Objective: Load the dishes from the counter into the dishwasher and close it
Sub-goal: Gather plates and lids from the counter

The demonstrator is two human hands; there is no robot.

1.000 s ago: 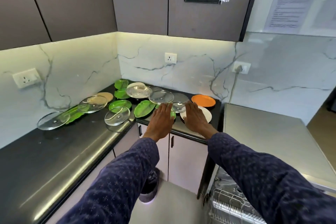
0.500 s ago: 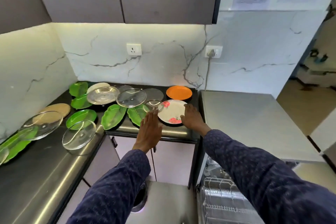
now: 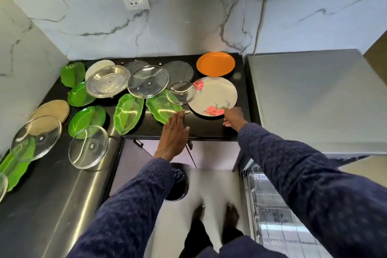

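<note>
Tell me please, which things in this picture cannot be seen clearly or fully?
- Head view: the right hand covers the near rim of the floral plate; whether it grips is unclear.
- Head view: the dishwasher rack is largely hidden by the right sleeve and cut by the bottom edge.
- Head view: the glass lid at far left is cut by the frame edge.
- Head view: the feet and floor are motion-blurred.
</note>
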